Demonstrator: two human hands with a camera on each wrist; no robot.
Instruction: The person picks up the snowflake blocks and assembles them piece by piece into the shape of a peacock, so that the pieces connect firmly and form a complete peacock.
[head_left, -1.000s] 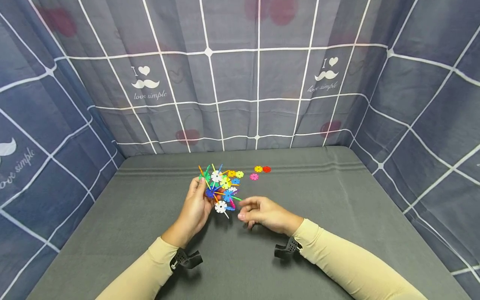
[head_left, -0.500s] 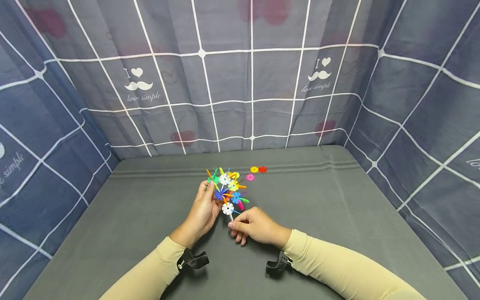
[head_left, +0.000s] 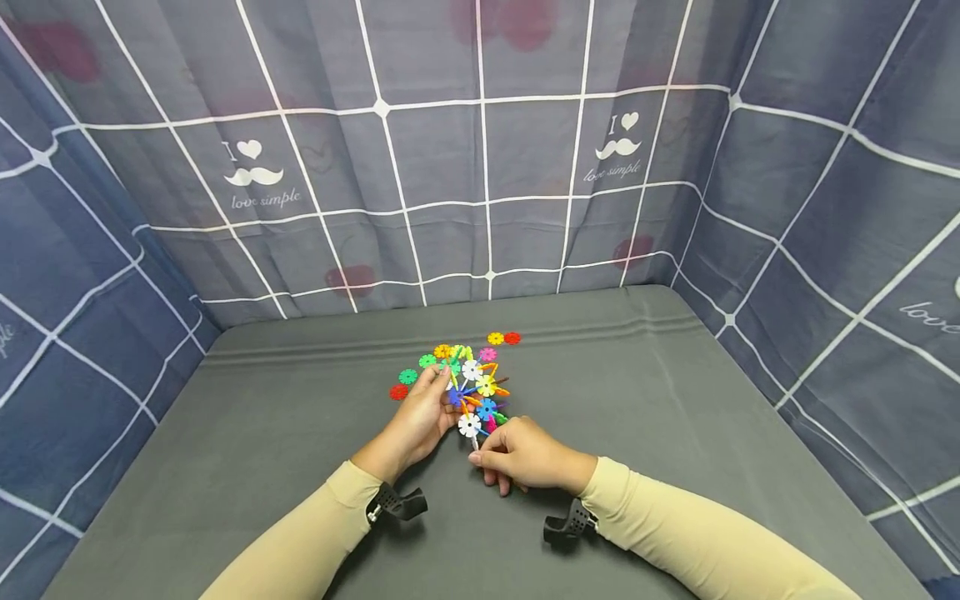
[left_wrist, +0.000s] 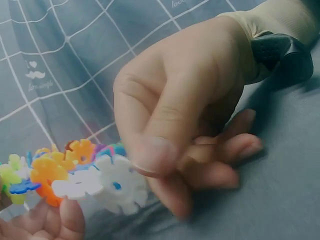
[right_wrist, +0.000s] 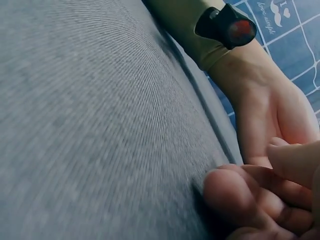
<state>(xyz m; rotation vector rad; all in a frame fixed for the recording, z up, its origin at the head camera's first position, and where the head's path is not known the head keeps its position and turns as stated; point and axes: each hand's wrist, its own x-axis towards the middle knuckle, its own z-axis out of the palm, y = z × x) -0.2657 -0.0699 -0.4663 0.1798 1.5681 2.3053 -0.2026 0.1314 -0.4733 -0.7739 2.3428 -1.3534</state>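
Note:
A cluster of interlocked plastic snowflake discs (head_left: 486, 385) in many colours is held up by my left hand (head_left: 420, 417), its thumb over the green and blue discs. At the near end a white disc (head_left: 469, 425) faces up, with another white disc (head_left: 475, 444) edge-on below it. My right hand (head_left: 528, 454) pinches that lower white disc between thumb and forefinger. In the left wrist view, the white disc (left_wrist: 120, 184) sits beside the right thumb, and left fingertips (left_wrist: 72, 220) support the cluster from below. The right wrist view shows curled right fingers (right_wrist: 230, 195), but the discs are hidden.
Loose discs lie on the grey cloth (head_left: 637, 392) behind the cluster: red (head_left: 399, 392) and green (head_left: 408, 377) ones at left, yellow (head_left: 496, 338), red (head_left: 512, 338) and pink (head_left: 488, 354) ones farther back. Checked curtains (head_left: 435, 167) enclose the back and sides.
My right hand has gone from beside the cluster to pinching its near white disc. The head view has swung right, and loose discs left of the cluster now show.

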